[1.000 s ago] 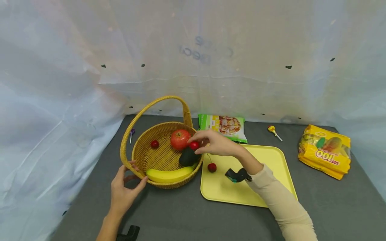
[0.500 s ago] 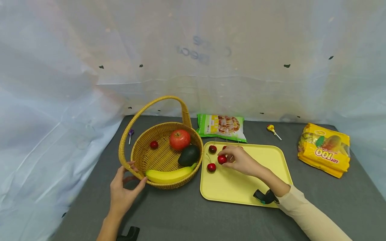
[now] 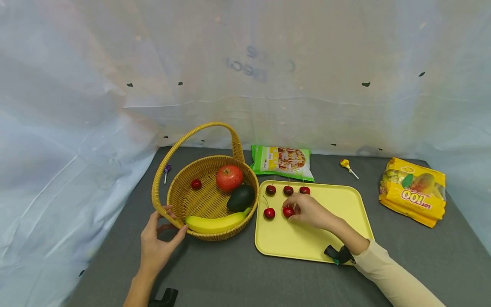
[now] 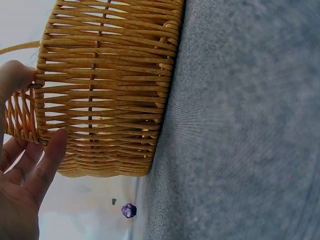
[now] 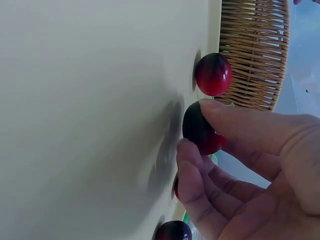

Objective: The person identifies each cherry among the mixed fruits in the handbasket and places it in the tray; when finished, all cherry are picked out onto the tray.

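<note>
My left hand [image 3: 158, 243] holds the rim of a yellow wicker basket [image 3: 207, 204] near the foot of its handle, fingers and thumb on either side. Inside lie a banana [image 3: 215, 223], an avocado [image 3: 241, 198], a red round fruit [image 3: 229, 178] and a small cherry [image 3: 196, 184]. Over the yellow tray [image 3: 291, 243], thumb and fingers of my right hand [image 3: 312, 212] pinch a dark red cherry [image 5: 199, 130], just above or on the surface. To its left another cherry [image 3: 269, 213] sits on the tray, and three more cherries [image 3: 288, 190] form a row behind.
Behind the tray lies a green and white snack bag [image 3: 284, 162]. A yellow lollipop [image 3: 348, 168] and a yellow candy bag [image 3: 414, 192] are to the right. A purple lollipop [image 3: 166, 172] lies left of the basket, and plastic sheeting [image 3: 245, 85] hangs behind.
My right hand has moved from above the basket rightward and down to the tray, carrying the cherry. The left hand and basket have stayed put.
</note>
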